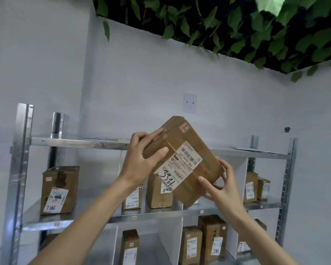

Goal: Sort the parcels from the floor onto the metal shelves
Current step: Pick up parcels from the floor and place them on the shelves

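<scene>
Head view is showing a brown cardboard parcel (182, 161) being held tilted in the air in front of the metal shelves (80, 143), its white shipping label (177, 168) facing the camera and bearing barcodes and a handwritten "3321". The left hand (141, 159) is gripping its upper left end, fingers curled over the edge, while the right hand (221, 186) is clasping the lower right corner, thumb pressing on the front face.

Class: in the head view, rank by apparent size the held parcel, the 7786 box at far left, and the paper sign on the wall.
1. held parcel, nearest the camera, so its lead is unsure
2. 7786 box
3. paper sign
</scene>
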{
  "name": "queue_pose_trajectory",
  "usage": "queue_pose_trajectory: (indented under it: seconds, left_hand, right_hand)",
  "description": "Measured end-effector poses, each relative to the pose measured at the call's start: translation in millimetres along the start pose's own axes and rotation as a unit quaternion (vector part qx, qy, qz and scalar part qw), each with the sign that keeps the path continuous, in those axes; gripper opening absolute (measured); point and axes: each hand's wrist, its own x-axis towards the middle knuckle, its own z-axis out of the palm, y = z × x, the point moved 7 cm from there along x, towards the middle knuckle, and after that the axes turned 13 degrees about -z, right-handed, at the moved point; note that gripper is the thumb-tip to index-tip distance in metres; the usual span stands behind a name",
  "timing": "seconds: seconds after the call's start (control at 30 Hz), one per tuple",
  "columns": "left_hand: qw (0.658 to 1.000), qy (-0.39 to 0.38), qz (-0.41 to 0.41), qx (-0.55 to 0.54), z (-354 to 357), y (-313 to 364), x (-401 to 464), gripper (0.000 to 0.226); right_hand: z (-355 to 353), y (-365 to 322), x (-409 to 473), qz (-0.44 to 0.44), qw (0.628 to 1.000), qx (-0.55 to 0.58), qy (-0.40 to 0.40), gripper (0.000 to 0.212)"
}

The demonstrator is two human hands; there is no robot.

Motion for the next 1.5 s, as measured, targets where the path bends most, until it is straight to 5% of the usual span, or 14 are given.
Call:
queue_pose_trajectory:
  seconds: [0.13, 0.27, 0.53, 0.77, 1.03, 1.3, 1.5]
  left_hand:
    - [0.999, -0.03, 0.007, -0.041, 7, -2, -6, 0.053]
    - [0.999, 0.035, 0.034, 0.006, 4, -6, -12, 0.051]
    - [0.997, 0.038, -0.047, -0.045, 6, -36, -29, 0.072]
    - [0.996, 0.061, -0.049, 0.038, -23, -59, -42, 0.087]
    - [0.987, 0.134, -0.064, 0.061, -81, -86, -64, 0.08]
    - [0.968, 0.182, -0.117, 0.126, -166, -145, -91, 0.08]
    - [0.965, 0.159, -0.148, 0.149, -230, -226, -95, 0.098]
  right_hand:
    - [-6, 15, -6, 0.042, 0.998, 0.039, 0.034, 0.066]
    - [-3, 21, -11, 0.06, 0.996, 0.054, 0.027, 0.071]
    - [30, 34, -17, 0.04, 0.998, 0.039, 0.01, 0.066]
    - [71, 47, -17, 0.025, 0.999, 0.019, -0.006, 0.072]
    - [134, 43, -25, -0.045, 0.997, 0.007, -0.068, 0.044]
    - [227, 55, -41, -0.086, 0.977, -0.018, -0.193, 0.099]
    - [314, 112, -61, -0.093, 0.966, -0.052, -0.237, 0.104]
